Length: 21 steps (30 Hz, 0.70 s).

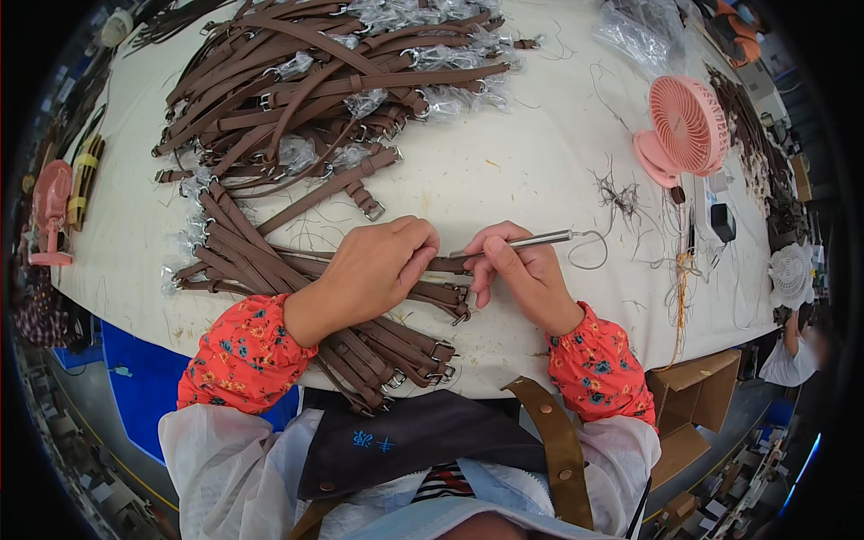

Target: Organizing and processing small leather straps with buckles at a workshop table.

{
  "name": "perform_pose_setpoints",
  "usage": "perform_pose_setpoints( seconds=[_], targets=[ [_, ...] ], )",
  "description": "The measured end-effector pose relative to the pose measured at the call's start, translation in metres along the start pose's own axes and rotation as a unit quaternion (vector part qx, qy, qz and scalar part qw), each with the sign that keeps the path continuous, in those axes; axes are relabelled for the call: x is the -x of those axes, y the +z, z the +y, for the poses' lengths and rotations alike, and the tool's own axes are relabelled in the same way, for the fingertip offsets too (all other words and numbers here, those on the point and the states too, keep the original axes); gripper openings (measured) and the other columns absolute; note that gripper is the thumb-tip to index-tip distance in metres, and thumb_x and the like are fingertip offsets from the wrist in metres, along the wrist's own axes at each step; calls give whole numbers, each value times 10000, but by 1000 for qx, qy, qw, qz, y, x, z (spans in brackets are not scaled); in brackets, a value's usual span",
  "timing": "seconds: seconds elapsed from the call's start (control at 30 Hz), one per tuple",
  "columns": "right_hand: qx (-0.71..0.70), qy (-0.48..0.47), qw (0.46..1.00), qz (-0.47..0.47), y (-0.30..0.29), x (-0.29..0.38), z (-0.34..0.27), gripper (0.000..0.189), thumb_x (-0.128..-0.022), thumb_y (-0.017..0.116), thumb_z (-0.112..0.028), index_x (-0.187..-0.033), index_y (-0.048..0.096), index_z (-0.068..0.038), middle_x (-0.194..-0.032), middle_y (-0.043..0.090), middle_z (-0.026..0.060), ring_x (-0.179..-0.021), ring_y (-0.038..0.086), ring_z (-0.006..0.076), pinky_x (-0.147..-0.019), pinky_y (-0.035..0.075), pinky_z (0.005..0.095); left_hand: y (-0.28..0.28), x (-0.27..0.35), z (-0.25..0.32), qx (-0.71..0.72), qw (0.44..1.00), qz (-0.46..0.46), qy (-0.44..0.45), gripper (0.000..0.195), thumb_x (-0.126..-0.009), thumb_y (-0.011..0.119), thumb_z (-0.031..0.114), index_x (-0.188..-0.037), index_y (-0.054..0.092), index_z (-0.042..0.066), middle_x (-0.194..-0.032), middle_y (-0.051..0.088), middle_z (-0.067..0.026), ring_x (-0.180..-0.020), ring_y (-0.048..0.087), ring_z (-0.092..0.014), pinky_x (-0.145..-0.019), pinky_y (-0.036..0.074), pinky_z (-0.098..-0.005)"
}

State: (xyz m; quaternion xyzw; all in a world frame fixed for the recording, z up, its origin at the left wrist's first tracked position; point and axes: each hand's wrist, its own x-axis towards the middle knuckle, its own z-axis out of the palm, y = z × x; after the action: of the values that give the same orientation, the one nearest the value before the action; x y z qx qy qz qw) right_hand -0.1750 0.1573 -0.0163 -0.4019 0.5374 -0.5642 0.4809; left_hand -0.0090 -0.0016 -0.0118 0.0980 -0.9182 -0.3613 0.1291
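My left hand [378,266] is closed on a brown leather-like strap [447,265], with its fingertips hidden behind the knuckles. The strap's end sticks out to the right. In my right hand [533,280] is a slim metal pen-shaped tool [550,237] with a thin grey cord [594,264] at its rear. The tool's tip lies at the strap, just right of my left fingers; whether they touch is unclear. Beneath my left hand and forearm, a bundle of brown buckled straps [260,260] crosses more straps [398,351], whose metal buckles point right.
A large pile of brown straps [290,88], some hardware wrapped in clear plastic, covers the far left. Pink fans stand right [685,128] and left [52,209]. Loose threads [617,192] lie on the pale cloth [499,182]. A cardboard box [695,391] is below the right edge.
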Motion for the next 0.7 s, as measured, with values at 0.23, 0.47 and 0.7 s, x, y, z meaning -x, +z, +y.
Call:
perform_pose_setpoints(
  seconds=[0.23,0.47,0.7],
  targets=[
    [0,2,1000,4,0,0,0,290,-1047,439,-246,-1040,570,13,-702,608,50,-578,591,106,-647,485,255,-2,-1,0,2,1000,-1,2,60,-891,598,80,-928,580,36,-821,614,-131,-678,602,-318,-600,469,-377],
    [-3,-21,1000,2,-1,0,1,289,-1046,441,-254,-1064,561,9,-712,610,54,-583,592,111,-667,490,258,-5,-1,2,68,995,42,-54,49,-900,592,68,-939,578,42,-781,602,-108,-693,581,-315,-632,472,-372],
    [59,-64,996,24,1,1,-5,271,-1054,427,-239,-1167,527,-14,-826,641,91,-764,639,156,-761,503,284,-22,3,-8,50,985,-144,76,104,-890,638,139,-926,676,48,-820,644,-99,-726,596,-311,-704,484,-388]
  ],
)
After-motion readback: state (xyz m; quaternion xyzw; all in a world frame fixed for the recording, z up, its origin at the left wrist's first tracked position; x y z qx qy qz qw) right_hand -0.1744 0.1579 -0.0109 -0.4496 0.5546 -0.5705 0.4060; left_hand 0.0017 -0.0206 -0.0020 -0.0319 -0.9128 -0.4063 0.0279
